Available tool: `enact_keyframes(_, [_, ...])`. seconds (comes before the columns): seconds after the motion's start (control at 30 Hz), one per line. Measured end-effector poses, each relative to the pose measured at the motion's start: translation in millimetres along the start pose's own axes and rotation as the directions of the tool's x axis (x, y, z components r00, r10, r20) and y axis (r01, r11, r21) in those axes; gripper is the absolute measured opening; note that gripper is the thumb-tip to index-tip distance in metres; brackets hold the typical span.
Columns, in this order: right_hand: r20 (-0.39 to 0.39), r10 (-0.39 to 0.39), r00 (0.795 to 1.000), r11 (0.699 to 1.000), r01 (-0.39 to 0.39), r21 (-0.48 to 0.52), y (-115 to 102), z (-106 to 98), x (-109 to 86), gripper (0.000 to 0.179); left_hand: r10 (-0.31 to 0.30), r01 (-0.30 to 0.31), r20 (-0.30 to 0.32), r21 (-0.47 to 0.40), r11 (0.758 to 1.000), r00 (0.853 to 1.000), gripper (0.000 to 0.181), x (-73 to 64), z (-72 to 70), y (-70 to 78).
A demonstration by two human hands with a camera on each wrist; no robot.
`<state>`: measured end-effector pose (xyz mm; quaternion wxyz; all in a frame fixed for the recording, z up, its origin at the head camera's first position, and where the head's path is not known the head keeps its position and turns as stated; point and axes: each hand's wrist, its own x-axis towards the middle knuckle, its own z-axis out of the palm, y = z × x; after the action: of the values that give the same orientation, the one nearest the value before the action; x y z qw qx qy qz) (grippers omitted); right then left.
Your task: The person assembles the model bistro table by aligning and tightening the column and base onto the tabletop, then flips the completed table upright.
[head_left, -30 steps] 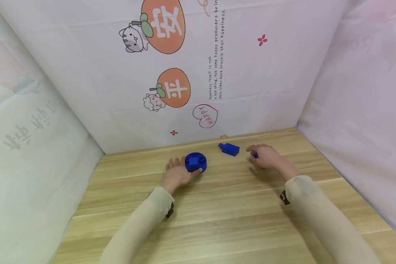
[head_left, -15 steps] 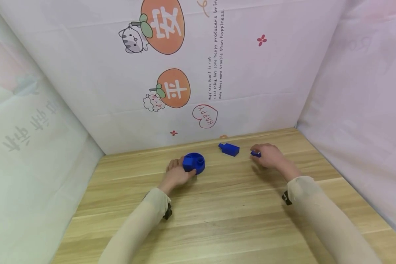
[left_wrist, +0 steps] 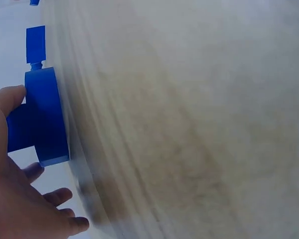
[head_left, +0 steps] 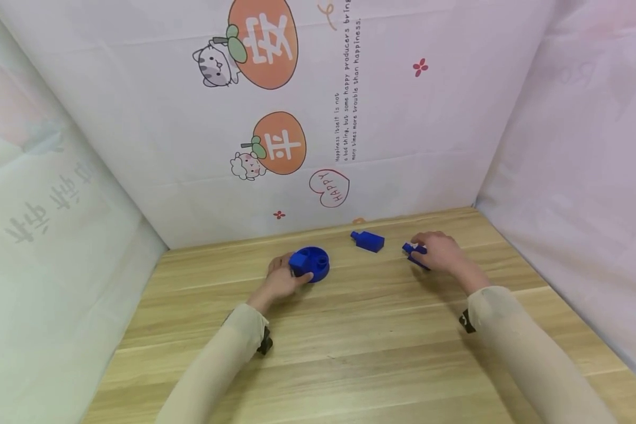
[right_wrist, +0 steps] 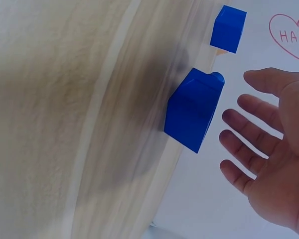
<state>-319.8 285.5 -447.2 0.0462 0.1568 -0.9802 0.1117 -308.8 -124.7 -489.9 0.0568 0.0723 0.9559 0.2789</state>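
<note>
My left hand (head_left: 280,281) holds a round blue base (head_left: 320,274) on the table. Its thumb lies at the near rim and its fingers curl behind a blue block (head_left: 298,263) standing on the base. Two round sockets show beside the block. In the left wrist view, the base (left_wrist: 49,117) stands edge-on against the thumb, with the outer fingers spread below. My right hand (head_left: 440,250) is beside a blue block with a small knob (head_left: 409,249). The right wrist view shows its fingers spread, apart from that knobbed block (right_wrist: 193,112).
Another blue knobbed block (head_left: 369,241) lies between the hands, close to the back edge of the wooden table (head_left: 344,335). A white printed cloth wall (head_left: 381,118) rises behind, and plain-looking cloth sides (head_left: 572,147) flank the table.
The round base has turned clockwise and shifted slightly left with my left hand, carrying its block to the left side. My right hand has drawn back right, uncovering more of its knobbed block.
</note>
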Motion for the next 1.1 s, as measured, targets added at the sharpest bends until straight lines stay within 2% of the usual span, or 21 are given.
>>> enact_keyframes(0.13, [0.032,0.061,0.998,0.998,-0.061,-0.014,2,-1,-3.3,0.048,0.026,-0.027,-0.016,-0.051,0.998,1.000,0.084,2.9,-0.6,-3.4])
enact_keyframes(0.37, [0.087,0.143,0.986,0.990,-0.140,-0.035,7,0,-5.9,0.063,-0.004,0.004,0.000,-0.099,0.995,1.000,0.089,3.6,-1.8,-7.4])
enact_keyframes(0.5, [0.122,0.182,0.976,0.983,-0.179,-0.038,9,-1,-8.2,0.068,-0.001,0.000,-0.003,-0.156,0.988,1.000,0.086,5.1,-3.0,-9.4])
enact_keyframes(0.6, [0.151,0.203,0.968,0.979,-0.198,-0.043,11,-2,-11.8,0.071,-0.001,0.002,0.007,-0.168,0.986,1.000,0.088,6.8,-3.5,-11.4])
enact_keyframes(0.77, [0.191,0.220,0.957,0.975,-0.215,-0.047,12,-4,-13.7,0.062,0.023,-0.025,-0.010,-0.154,0.988,1.000,0.082,9.2,-5.6,-14.7])
enact_keyframes(0.93, [0.232,0.232,0.945,0.973,-0.225,-0.057,11,-5,-13.8,0.048,0.022,-0.022,-0.001,-0.151,0.988,1.000,0.082,7.9,-9.1,-14.9])
enact_keyframes(1.1, [0.229,0.240,0.943,0.971,-0.236,-0.044,10,-6,-12.9,0.047,0.030,-0.029,0.007,-0.137,0.990,1.000,0.084,6.3,-10.7,-15.6])
